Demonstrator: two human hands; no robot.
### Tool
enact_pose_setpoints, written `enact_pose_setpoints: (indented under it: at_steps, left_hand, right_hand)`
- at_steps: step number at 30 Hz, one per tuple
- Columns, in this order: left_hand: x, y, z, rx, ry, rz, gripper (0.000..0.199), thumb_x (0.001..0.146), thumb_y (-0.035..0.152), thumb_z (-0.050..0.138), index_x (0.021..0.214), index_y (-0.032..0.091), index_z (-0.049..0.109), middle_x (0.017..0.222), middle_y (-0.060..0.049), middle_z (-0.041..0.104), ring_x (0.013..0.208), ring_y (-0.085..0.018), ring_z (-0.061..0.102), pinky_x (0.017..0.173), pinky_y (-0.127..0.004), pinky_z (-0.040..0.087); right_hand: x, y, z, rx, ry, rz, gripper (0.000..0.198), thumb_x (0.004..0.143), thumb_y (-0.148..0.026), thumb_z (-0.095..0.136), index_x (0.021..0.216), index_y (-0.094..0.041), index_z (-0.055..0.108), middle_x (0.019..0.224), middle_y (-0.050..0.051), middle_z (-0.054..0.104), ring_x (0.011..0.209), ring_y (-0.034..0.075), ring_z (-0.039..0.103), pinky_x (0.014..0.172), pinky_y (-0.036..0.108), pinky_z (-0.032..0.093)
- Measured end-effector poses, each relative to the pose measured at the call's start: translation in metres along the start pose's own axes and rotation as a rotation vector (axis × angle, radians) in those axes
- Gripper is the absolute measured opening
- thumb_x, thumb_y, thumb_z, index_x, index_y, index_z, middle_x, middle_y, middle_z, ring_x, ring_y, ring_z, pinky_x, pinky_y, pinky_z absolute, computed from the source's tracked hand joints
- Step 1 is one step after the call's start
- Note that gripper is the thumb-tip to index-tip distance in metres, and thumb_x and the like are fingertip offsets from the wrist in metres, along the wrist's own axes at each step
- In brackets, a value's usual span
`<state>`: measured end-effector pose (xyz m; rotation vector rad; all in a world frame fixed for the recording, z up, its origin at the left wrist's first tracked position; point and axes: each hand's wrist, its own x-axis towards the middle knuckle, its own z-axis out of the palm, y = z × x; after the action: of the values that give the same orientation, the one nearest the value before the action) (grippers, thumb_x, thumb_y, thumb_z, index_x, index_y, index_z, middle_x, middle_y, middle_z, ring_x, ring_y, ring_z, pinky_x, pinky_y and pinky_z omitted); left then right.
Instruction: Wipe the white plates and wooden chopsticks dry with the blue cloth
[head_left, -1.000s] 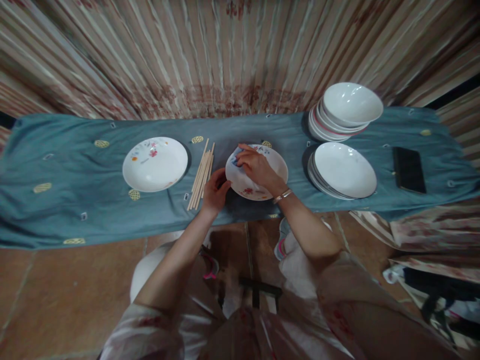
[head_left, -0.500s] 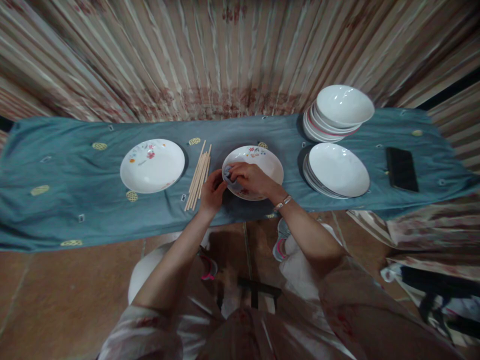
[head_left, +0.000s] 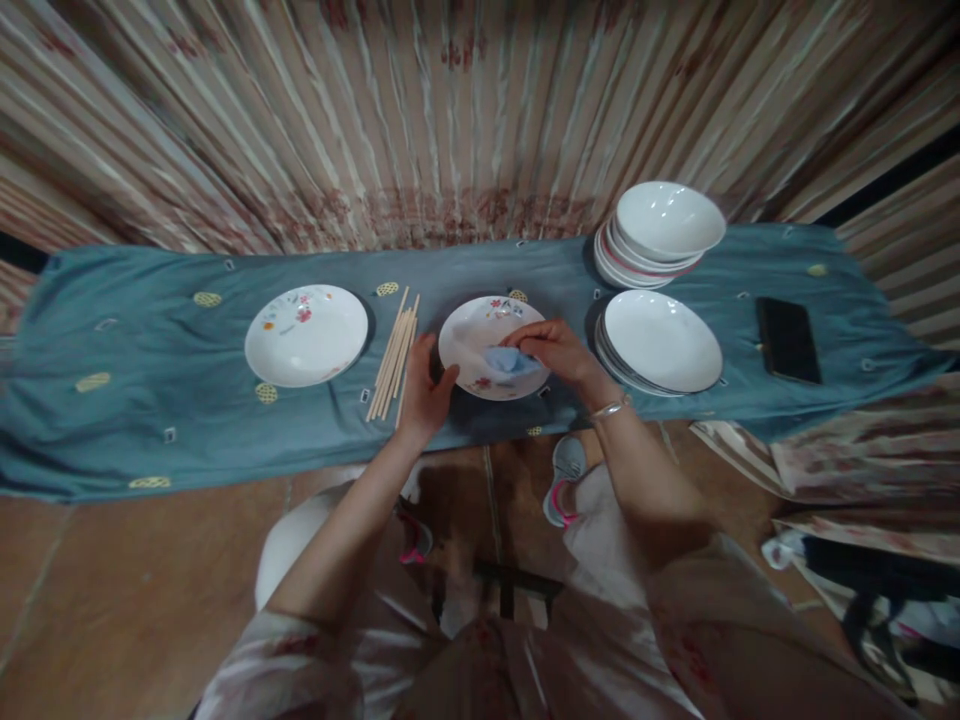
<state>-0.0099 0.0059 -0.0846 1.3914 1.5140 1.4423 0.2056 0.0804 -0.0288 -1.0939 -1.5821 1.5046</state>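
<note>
A white plate with a floral pattern (head_left: 469, 335) lies in front of me. My right hand (head_left: 559, 350), with a bracelet at its wrist, pinches a light-blue cloth (head_left: 511, 360) over the right half of this plate. The cloth hangs down onto the plate's inner surface. At the plate's left rim is my left hand (head_left: 429, 390), thumb and fingers spread apart. Its thumb tip meets or nearly meets the rim; I cannot tell if it presses on it. Just left of that hand lies a bundle of wooden chopsticks (head_left: 391, 360).
Another floral plate (head_left: 307, 340) sits on the left of the blue-green tablecloth (head_left: 180, 420). To the right are stacked plates (head_left: 664, 340), with stacked bowls (head_left: 667, 220) behind them. A dark phone-like slab (head_left: 789, 340) lies far right. A pleated curtain (head_left: 480, 120) hangs behind the table.
My right hand has moved the cloth from the plate's left edge across to its right side. The fingers of my left hand have spread and come away from the rim a little.
</note>
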Motion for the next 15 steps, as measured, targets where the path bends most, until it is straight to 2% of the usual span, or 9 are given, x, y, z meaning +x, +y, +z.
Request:
enact_pose_setpoints:
  at_steps: [3, 6, 9, 12, 15]
  left_hand:
    - [-0.006, 0.017, 0.001, 0.145, -0.061, 0.174, 0.049, 0.082, 0.043, 0.068, 0.124, 0.022, 0.055, 0.148, -0.016, 0.043, 0.144, -0.034, 0.031, 0.120, -0.055, 0.020]
    - [-0.015, 0.034, 0.007, 0.279, -0.158, 0.270, 0.030, 0.086, 0.039, 0.063, 0.111, 0.021, 0.064, 0.131, -0.013, 0.060, 0.140, -0.032, 0.037, 0.118, -0.058, 0.020]
    - [-0.023, 0.044, 0.015, 0.394, -0.340, 0.318, 0.019, 0.083, 0.036, 0.066, 0.096, 0.023, 0.068, 0.110, -0.009, 0.070, 0.131, -0.033, 0.049, 0.118, -0.064, 0.009]
    - [-0.028, 0.047, 0.023, 0.453, -0.452, 0.355, 0.023, 0.075, 0.032, 0.074, 0.096, 0.024, 0.069, 0.112, -0.009, 0.070, 0.131, -0.036, 0.050, 0.117, -0.069, -0.002]
    - [-0.028, 0.045, 0.028, 0.481, -0.481, 0.355, 0.021, 0.075, 0.017, 0.068, 0.095, 0.025, 0.069, 0.115, -0.008, 0.069, 0.130, -0.036, 0.051, 0.115, -0.071, -0.006]
  right_hand:
    - [-0.005, -0.004, -0.007, 0.121, 0.130, 0.058, 0.017, 0.059, -0.019, 0.059, 0.067, -0.018, 0.074, 0.059, -0.003, 0.067, 0.050, 0.009, 0.050, 0.050, 0.021, 0.037]
    - [-0.008, -0.006, -0.011, 0.204, 0.158, 0.081, 0.015, 0.059, -0.021, 0.059, 0.067, -0.018, 0.072, 0.050, -0.006, 0.058, 0.044, 0.007, 0.041, 0.046, 0.021, 0.031]
    - [-0.009, -0.005, -0.017, 0.241, 0.168, 0.071, 0.011, 0.062, -0.023, 0.059, 0.067, -0.019, 0.068, 0.051, -0.006, 0.057, 0.044, 0.009, 0.044, 0.047, 0.023, 0.036]
    - [-0.009, -0.001, -0.025, 0.163, 0.171, 0.031, 0.011, 0.069, -0.029, 0.057, 0.070, -0.021, 0.064, 0.059, -0.002, 0.062, 0.050, 0.013, 0.052, 0.053, 0.027, 0.043]
    - [-0.009, 0.002, -0.032, 0.051, 0.160, -0.016, 0.017, 0.077, -0.033, 0.051, 0.077, -0.022, 0.064, 0.070, 0.004, 0.069, 0.058, 0.018, 0.059, 0.057, 0.032, 0.048]
